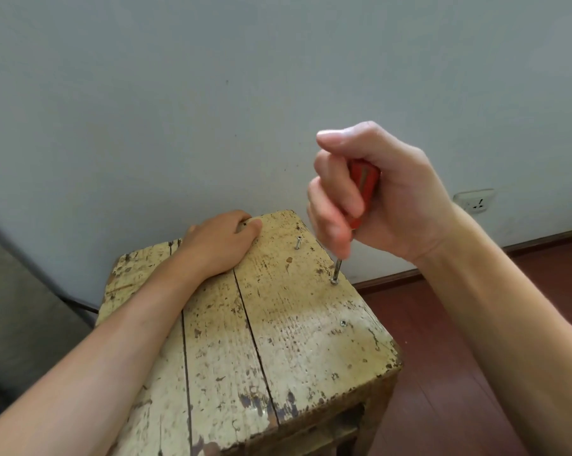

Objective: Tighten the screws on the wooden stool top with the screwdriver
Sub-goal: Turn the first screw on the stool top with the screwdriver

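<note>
A worn, cream-painted wooden stool top [278, 340] fills the lower middle of the head view. My right hand [376, 192] grips the red handle of a screwdriver [361, 182], held upright. Its metal tip sits in a screw [334, 282] near the top's right edge. Another screw [343, 322] sits flush nearer to me along the same edge. A third screw [298, 242] sticks up tilted near the far edge. My left hand [218, 245] rests on the far end of the stool top, its fingers curled over the far edge.
A pale grey wall stands right behind the stool. A red-brown wooden floor [442, 357] and skirting lie to the right, with a wall socket [474, 200] low on the wall. A grey surface [21, 307] with a dark edge is at the left.
</note>
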A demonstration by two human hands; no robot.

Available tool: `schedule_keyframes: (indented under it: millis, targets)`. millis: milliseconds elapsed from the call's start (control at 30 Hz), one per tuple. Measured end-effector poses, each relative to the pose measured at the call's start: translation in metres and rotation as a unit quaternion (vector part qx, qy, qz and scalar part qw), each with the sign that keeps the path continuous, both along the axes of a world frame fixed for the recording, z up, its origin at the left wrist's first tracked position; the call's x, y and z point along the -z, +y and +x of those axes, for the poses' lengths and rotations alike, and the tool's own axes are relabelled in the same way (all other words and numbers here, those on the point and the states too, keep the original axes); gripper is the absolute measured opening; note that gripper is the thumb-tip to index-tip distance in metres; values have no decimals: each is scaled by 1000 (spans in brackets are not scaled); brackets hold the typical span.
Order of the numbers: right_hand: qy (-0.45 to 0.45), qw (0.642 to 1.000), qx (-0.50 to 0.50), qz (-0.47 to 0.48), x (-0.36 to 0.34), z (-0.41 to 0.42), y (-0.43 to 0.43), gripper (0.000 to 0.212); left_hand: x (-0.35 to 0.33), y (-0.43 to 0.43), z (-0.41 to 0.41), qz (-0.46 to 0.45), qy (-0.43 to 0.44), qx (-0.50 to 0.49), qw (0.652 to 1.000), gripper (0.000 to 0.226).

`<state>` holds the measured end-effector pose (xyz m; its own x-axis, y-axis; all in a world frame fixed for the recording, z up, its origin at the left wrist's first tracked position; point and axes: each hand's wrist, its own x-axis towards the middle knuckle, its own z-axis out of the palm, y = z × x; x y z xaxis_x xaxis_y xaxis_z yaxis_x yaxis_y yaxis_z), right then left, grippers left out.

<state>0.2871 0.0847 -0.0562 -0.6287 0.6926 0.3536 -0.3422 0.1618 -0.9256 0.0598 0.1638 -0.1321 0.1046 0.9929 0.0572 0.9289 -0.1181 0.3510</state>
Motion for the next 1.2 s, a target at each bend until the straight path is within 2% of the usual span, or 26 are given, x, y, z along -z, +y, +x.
schedule_keyframes:
  millis: [67,133,233,300,333,400,533,600,700,767,867,933,1067,1133,1200]
  targets:
    - [33,998,58,-18,3,-4,-2,58,0,0,0,2,3,-3,1000,45]
    - [78,981,170,-52,6,-7,-4,59,0,-1,1,2,6,-5,1000,47]
    - [148,919,354,-89,9,-14,-8,55,-1,-2,1,1,6,-7,1000,47]
    - [166,895,405,-89,11,-19,-9,54,-2,-2,1,0,6,-7,1000,46]
    - [162,896,404,-88,11,-20,-9,54,-2,-2,1,0,7,-8,1000,46]
    - [120,922,361,-78,11,-17,-5,47,-2,-2,1,0,8,-10,1000,46]
    - [57,978,190,-69,6,-1,7,5,-1,0,1,2,11,-7,1000,47]
    - [39,992,112,-49,5,8,14,18,-1,0,1,4,12,-8,1000,46]
    - [12,1000,7,-26,2,14,14,23,0,0,0,5,11,-9,1000,46]
    - [-1,999,-20,-28,1,13,9,29,0,0,1,2,11,-9,1000,47]
    - [10,997,54,-55,2,7,6,40,0,0,1,0,8,-7,1000,47]
    - [41,984,161,-67,3,-2,3,41,0,-1,1,-1,4,-8,1000,47]
    - [134,907,393,-74,13,-20,-9,47,-1,-2,1,0,4,-8,1000,48]
    - [150,892,421,-73,14,-22,-12,47,-1,-2,2,1,5,-7,1000,48]
    - [120,917,375,-71,11,-17,-10,37,-1,-2,2,4,10,-8,1000,48]
